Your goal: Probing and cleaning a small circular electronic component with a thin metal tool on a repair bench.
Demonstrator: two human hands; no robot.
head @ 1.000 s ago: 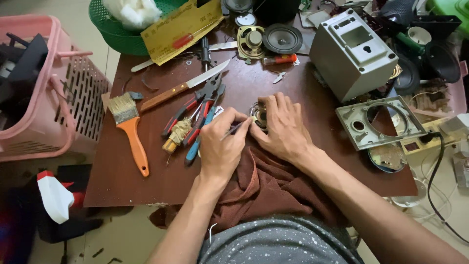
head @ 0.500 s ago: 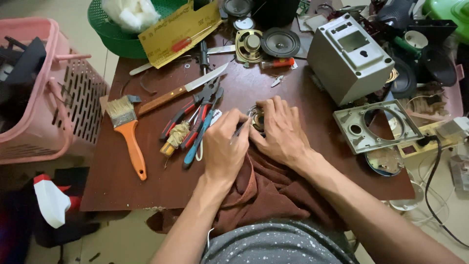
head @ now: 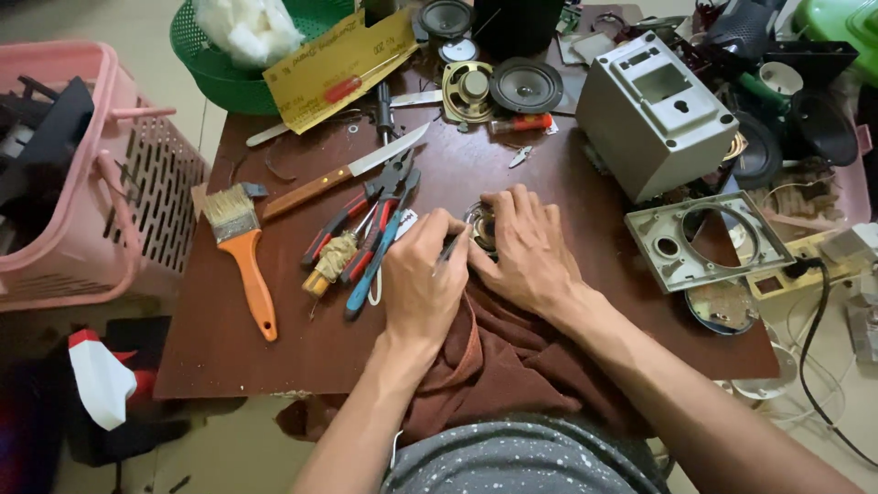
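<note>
small speaker part pinned at centre of table

the left hand (head: 422, 279) pinches a thin dark tool (head: 448, 249); the right hand (head: 529, 249) presses flat, fingers spread, over a small round speaker part (head: 480, 224), mid-frame above the brown cloth (head: 512, 361). it looks light, rigid, delicate; best held by its rim.

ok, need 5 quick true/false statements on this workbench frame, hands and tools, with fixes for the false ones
1. The left hand holds a thin dark tool against the small round part. True.
2. The right hand rests beside that part. True.
3. The paintbrush has a blue handle. False: its handle is orange.
4. The knife lies inside the pink basket. False: it lies on the brown table, above the pliers.
5. The grey box sits at the table's right. True.
</note>
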